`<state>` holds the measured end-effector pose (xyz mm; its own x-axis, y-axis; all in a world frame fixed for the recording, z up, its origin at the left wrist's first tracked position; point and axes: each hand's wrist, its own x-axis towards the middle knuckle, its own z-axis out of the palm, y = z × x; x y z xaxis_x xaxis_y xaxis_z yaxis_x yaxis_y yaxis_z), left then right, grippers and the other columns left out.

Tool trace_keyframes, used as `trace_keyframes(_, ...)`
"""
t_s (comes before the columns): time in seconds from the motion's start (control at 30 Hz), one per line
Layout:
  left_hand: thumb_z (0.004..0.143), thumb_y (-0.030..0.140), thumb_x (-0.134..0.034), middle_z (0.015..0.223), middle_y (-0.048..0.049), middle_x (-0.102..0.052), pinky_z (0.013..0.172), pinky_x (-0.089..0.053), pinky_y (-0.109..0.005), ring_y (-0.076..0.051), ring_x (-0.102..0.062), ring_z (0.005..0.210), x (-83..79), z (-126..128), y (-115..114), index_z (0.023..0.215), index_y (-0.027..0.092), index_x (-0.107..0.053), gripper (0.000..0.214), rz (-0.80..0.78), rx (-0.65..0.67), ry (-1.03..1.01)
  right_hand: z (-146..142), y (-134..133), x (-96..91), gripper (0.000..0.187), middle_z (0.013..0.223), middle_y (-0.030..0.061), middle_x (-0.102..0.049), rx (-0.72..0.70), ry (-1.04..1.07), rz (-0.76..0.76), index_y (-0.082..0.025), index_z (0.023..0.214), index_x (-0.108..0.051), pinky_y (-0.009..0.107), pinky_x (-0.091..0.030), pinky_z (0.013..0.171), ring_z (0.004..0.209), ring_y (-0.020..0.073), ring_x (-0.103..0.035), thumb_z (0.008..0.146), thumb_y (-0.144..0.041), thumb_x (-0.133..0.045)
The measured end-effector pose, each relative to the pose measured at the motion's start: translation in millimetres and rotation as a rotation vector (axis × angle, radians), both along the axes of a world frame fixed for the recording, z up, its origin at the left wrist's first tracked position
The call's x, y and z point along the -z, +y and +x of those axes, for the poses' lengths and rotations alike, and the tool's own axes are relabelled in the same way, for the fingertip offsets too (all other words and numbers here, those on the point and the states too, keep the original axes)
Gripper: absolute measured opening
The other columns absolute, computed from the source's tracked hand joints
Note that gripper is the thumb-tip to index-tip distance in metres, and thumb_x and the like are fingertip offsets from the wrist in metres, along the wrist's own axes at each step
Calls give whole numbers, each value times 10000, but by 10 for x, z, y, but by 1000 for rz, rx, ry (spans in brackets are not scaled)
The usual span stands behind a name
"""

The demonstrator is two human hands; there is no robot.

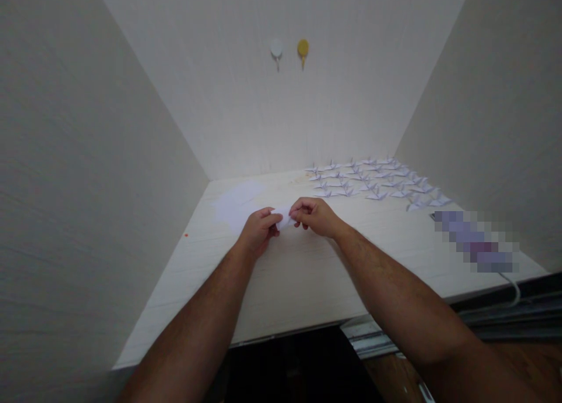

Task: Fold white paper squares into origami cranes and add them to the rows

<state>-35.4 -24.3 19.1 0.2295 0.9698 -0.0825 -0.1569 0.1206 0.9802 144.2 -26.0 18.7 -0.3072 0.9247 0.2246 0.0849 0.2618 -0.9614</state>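
Note:
A small folded piece of white paper (283, 217) is held between my two hands, above the middle of the pale table. My left hand (259, 228) pinches its left end, thumb on top. On the opposite end, the thumb and fingers of my right hand (316, 216) are closed on the paper near its edge. The exact folds are too small to make out. Left of my hands, loose white paper (237, 203) lies on the tabletop. Rows of folded white paper cranes (373, 188) stand at the back right.
A pixelated device (472, 239) with a white cable (513, 289) lies at the table's right edge. Walls enclose the table (302, 292) at left, back and right. A white hook (276, 49) and a yellow hook (302, 48) hang on the back wall. A tiny orange bit (186, 235) lies at left.

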Motion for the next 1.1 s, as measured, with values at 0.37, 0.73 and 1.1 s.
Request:
trace_keyframes(0.37, 599, 314, -759, 426, 50, -502, 360, -286, -194, -78, -418, 343, 48, 15, -6, 728, 166, -608, 248, 59, 2, 177, -4, -37, -46, 130, 545, -44, -549, -6, -108, 8, -147, 757, -572, 168, -339, 442, 445, 53, -444, 762, -275, -598)
trace_keyframes(0.73, 593, 249, -722, 461, 10, -555, 380, -325, -200, -95, -481, 376, -38, 39, -52, 624, 160, -588, 164, 78, -23, 274, -9, -7, 26, 143, 541, -50, -498, 64, -179, 103, -148, 769, -594, 187, -306, 475, 488, 68, -416, 775, -290, -577)
trace_keyframes(1.1, 626, 296, -720, 439, 6, -543, 372, -275, -207, -85, -425, 354, -36, 51, -69, 634, 162, -601, 179, 55, 28, 377, -33, 20, 50, 107, 605, -23, -569, 159, -274, 158, -140, 738, -636, 201, -332, 532, 550, 79, -449, 742, -242, -605)
